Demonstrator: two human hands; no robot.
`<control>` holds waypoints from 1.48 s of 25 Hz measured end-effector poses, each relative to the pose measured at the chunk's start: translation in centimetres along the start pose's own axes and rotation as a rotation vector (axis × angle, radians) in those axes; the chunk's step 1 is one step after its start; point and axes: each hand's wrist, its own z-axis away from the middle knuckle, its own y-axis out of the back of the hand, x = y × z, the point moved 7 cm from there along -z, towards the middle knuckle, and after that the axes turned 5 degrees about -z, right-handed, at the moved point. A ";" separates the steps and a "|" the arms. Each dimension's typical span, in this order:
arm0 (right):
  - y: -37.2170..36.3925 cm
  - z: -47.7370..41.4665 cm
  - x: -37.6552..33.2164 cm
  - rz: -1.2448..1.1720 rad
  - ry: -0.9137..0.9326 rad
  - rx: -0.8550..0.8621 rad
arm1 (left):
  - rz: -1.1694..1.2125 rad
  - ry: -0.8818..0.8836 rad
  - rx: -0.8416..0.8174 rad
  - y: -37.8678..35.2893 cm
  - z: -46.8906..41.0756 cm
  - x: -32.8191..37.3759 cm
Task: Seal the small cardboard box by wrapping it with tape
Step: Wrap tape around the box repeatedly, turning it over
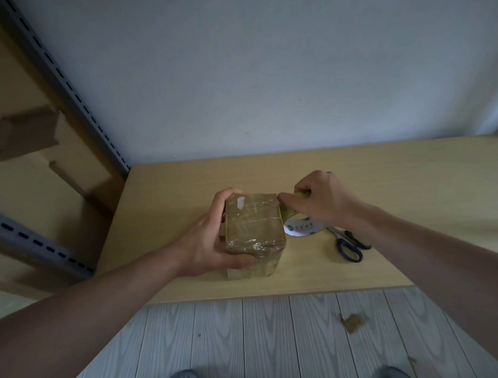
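On the near half of the table (391,185) the small cardboard box (254,225) stands on end, its top and sides already glossy with tape. My left hand (207,245) clamps it, thumb across the near face and fingers curled over the far left corner. My right hand (318,198) is closed round the tape roll (288,211), which sits right against the box's far right top corner.

The risks, as I judge them:
- If I pull the roll harder than my left hand holds, the box twists or tips and the band goes on crooked.
- Slack tape could wrinkle or stick to itself.
- My thumb could get caught under the next pass.
- The scissors (349,244) lie on the table beyond the roll, so cutting means freeing a hand.
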 end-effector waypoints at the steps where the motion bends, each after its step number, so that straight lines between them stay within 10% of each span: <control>1: -0.1 0.0 0.1 -0.009 -0.002 0.004 | -0.034 0.016 -0.026 0.2 0.1 0.2; 5: -0.2 0.1 -0.1 -0.026 0.035 0.029 | 0.116 0.168 -0.052 1.5 -0.6 1.8; 10: -0.4 -0.1 -0.5 -0.037 0.019 0.064 | 0.213 0.500 0.341 0.9 -3.8 1.9; 26: 0.6 2.0 3.4 -0.380 -0.114 -0.071 | 0.166 0.261 0.526 1.8 -3.4 1.9; 32: 1.8 2.5 1.3 0.105 0.125 0.069 | 0.115 0.252 0.551 1.8 -3.4 1.2; 37: 1.3 3.1 3.1 0.016 0.014 0.020 | -0.009 0.172 0.544 2.1 -3.5 1.5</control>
